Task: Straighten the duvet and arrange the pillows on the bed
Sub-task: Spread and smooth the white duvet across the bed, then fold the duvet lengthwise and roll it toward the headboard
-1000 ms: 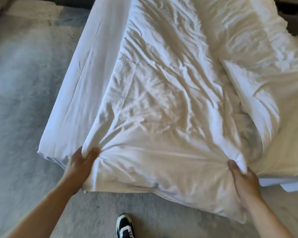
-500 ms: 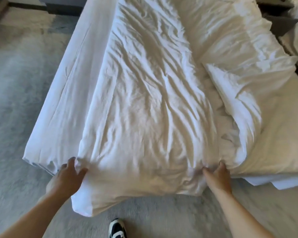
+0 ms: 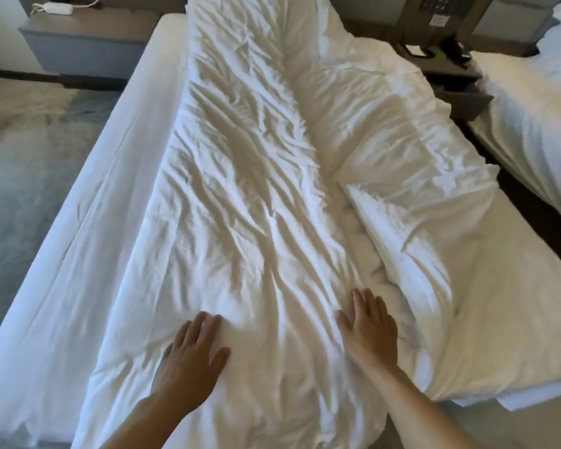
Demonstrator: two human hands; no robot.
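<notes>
A crumpled white duvet [image 3: 246, 176] runs lengthwise down the middle of the bed [image 3: 88, 254], with its right part folded back in a bunched heap [image 3: 412, 196]. Its near end hangs over the foot of the bed. My left hand [image 3: 193, 361] lies flat on the duvet near the foot, fingers spread, holding nothing. My right hand [image 3: 371, 328] rests palm down on the duvet a little further right, fingers apart. No pillow can be made out on this bed.
Bare white sheet shows on the bed's left strip and near right corner [image 3: 515, 303]. A grey nightstand [image 3: 88, 43] stands at the far left, a dark bedside unit [image 3: 447, 50] at the far right. A second bed [image 3: 538, 118] is to the right. Grey carpet [image 3: 23, 163] lies left.
Both hands have let go of the duvet's foot edge and moved up onto its top, now lying flat. The view has tilted up, showing the whole bed and headboard area.
</notes>
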